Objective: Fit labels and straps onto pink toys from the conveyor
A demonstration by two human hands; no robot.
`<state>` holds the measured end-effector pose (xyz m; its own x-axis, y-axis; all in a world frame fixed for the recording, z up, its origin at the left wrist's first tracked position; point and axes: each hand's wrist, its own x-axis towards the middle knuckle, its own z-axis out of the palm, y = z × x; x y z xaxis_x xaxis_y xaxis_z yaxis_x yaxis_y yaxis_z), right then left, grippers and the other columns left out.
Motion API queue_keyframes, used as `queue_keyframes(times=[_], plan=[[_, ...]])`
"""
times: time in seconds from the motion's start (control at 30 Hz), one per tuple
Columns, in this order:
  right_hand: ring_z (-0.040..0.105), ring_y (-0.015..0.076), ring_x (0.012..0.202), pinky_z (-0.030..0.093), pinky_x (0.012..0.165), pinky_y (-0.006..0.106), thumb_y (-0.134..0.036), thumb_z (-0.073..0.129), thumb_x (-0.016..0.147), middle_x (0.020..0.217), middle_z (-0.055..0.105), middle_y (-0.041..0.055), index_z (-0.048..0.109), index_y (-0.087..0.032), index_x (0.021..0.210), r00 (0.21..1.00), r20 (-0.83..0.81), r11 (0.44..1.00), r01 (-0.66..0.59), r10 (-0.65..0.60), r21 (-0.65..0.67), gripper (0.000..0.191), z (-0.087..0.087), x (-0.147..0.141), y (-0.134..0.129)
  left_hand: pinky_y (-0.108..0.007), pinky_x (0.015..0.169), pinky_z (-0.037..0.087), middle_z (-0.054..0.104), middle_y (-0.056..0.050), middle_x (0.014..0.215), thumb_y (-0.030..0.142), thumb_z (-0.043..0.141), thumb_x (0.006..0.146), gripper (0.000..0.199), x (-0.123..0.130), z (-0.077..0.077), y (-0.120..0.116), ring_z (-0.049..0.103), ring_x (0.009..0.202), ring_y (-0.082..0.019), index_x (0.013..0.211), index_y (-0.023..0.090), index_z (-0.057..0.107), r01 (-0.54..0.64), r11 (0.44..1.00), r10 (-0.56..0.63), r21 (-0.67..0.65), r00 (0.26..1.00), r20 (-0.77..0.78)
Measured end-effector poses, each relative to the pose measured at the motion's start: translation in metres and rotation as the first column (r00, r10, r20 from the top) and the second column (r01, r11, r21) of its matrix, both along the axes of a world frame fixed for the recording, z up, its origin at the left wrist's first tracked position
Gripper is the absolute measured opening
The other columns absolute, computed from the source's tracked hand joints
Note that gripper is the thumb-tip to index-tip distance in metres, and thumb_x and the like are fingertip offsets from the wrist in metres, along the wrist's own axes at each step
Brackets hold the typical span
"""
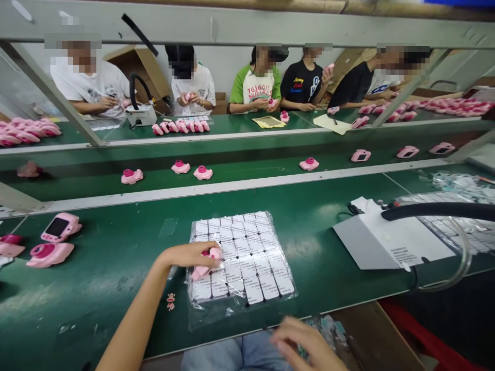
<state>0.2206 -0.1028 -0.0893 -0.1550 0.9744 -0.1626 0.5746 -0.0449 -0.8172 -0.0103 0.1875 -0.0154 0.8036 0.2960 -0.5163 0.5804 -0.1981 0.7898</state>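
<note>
Poking out under the left hand [189, 253], a rounded pink toy camera [201, 272] sits over white labels [255, 257] in shiny plastic [201, 315]. Thumb and fingers curl around it. The right hand [305, 342], fingers bent near the green table [325, 288], is too blurry to show any grip.

Right fingers [286, 336] blurry, indistinct

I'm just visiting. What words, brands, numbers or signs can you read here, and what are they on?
"TGJGO", as best I can tell, on the green-and-white shirt; the rest is unclear.
"O", large and white, on the black T-shirt; its coloured lettering is too blurred.
Too small to read: print on the white label sheet and the grey-white box.
</note>
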Motion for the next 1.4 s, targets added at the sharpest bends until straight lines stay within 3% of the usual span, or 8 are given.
queue_keyframes(times=[0.1, 0.2, 0.33, 0.5, 0.8, 0.93, 1.07, 1.4], plan=[[0.055, 0.0208, 0.111, 0.049, 0.092, 0.036, -0.011, 0.033, 0.097, 0.12, 0.059, 0.0114, 0.053, -0.022, 0.13, 0.965, 0.262, 0.944, -0.089, 0.003, 0.319, 0.041, 0.029, -0.022, 0.077, -0.031, 0.082, 0.045, 0.064, -0.006, 0.106, 0.057, 0.055, 0.084, 0.045, -0.001, -0.016, 0.005, 0.059, 0.098, -0.024, 0.108, 0.019, 0.06, -0.036, 0.998, 0.039, -0.049, 0.998, 0.057], [0.047, 0.0303, 0.119, 0.044, 0.097, 0.052, -0.005, 0.04, 0.091, 0.133, 0.052, 0.0148, 0.05, -0.019, 0.134, 0.931, 0.362, 0.912, -0.184, 0.043, 0.366, 0.046, 0.02, -0.032, 0.127, -0.031, 0.084, 0.044, 0.063, -0.005, 0.103, 0.055, 0.057, 0.083, 0.043, -0.003, -0.023, 0.006, 0.057, 0.097, -0.022, 0.105, 0.019, 0.06, -0.069, 0.995, 0.075, -0.073, 0.993, 0.09], [0.049, 0.0313, 0.112, 0.044, 0.093, 0.054, 0.001, 0.044, 0.085, 0.125, 0.057, 0.0136, 0.058, -0.019, 0.122, 0.922, 0.367, 0.896, -0.259, 0.119, 0.36, 0.045, -0.002, -0.035, 0.151, -0.029, 0.081, 0.042, 0.061, -0.003, 0.097, 0.054, 0.058, 0.083, 0.04, -0.004, -0.025, 0.004, 0.056, 0.092, -0.021, 0.1, 0.019, 0.06, -0.111, 0.99, 0.119, -0.085, 0.987, 0.107], [0.049, 0.0251, 0.108, 0.044, 0.094, 0.046, -0.002, 0.049, 0.083, 0.112, 0.057, 0.01, 0.056, -0.017, 0.111, 0.954, 0.265, 0.922, -0.224, 0.141, 0.316, 0.033, 0.01, -0.038, 0.159, -0.029, 0.075, 0.041, 0.059, -0.002, 0.088, 0.051, 0.06, 0.081, 0.036, -0.001, -0.027, 0.002, 0.054, 0.083, -0.02, 0.095, 0.018, 0.06, -0.139, 0.986, 0.148, -0.093, 0.985, 0.094], [0.062, 0.0128, 0.088, 0.049, 0.079, 0.025, -0.027, 0.052, 0.097, 0.095, 0.065, 0.0001, 0.066, -0.027, 0.105, 0.981, -0.092, 0.982, -0.159, 0.168, 0.106, 0.016, 0.06, -0.009, 0.097, -0.032, 0.083, 0.044, 0.061, -0.005, 0.102, 0.048, 0.07, 0.077, 0.041, -0.016, -0.022, -0.001, 0.056, 0.094, -0.022, 0.105, 0.019, 0.063, -0.167, 0.962, 0.217, -0.214, 0.946, 0.24], [0.061, 0.0157, 0.084, 0.048, 0.077, 0.028, -0.036, 0.069, 0.085, 0.087, 0.066, 0.0031, 0.069, -0.021, 0.098, 0.921, -0.361, 0.988, 0.151, -0.149, -0.022, 0.02, 0.077, -0.001, 0.062, -0.034, 0.07, 0.051, 0.058, -0.006, 0.102, 0.068, 0.061, 0.072, 0.064, -0.025, -0.015, -0.035, 0.062, 0.083, -0.022, 0.116, 0.022, 0.053, -0.119, 0.906, 0.284, -0.406, 0.882, 0.375], [0.057, 0.0135, 0.074, 0.046, 0.072, 0.028, -0.04, 0.077, 0.076, 0.077, 0.064, 0.0007, 0.07, -0.019, 0.084, 0.862, -0.469, 0.981, 0.17, -0.193, -0.09, 0.024, 0.097, -0.007, 0.047, -0.035, 0.068, 0.052, 0.061, -0.009, 0.099, 0.063, 0.067, 0.07, 0.057, -0.002, -0.011, -0.089, 0.063, 0.08, -0.023, 0.105, 0.019, 0.061, 0.088, 0.86, 0.195, -0.502, 0.853, 0.485], [0.058, 0.0128, 0.083, 0.05, 0.071, 0.026, -0.018, 0.067, 0.088, 0.083, 0.068, 0.0008, 0.07, -0.021, 0.092, 0.971, -0.196, 0.925, -0.058, 0.14, 0.375, 0.006, 0.137, -0.007, 0.04, -0.034, 0.083, 0.047, 0.063, -0.005, 0.084, 0.07, 0.067, 0.068, 0.057, 0.045, 0.006, -0.157, 0.055, 0.082, -0.021, 0.086, 0.016, 0.072, 0.213, 0.89, 0.072, -0.403, 0.807, 0.586]])
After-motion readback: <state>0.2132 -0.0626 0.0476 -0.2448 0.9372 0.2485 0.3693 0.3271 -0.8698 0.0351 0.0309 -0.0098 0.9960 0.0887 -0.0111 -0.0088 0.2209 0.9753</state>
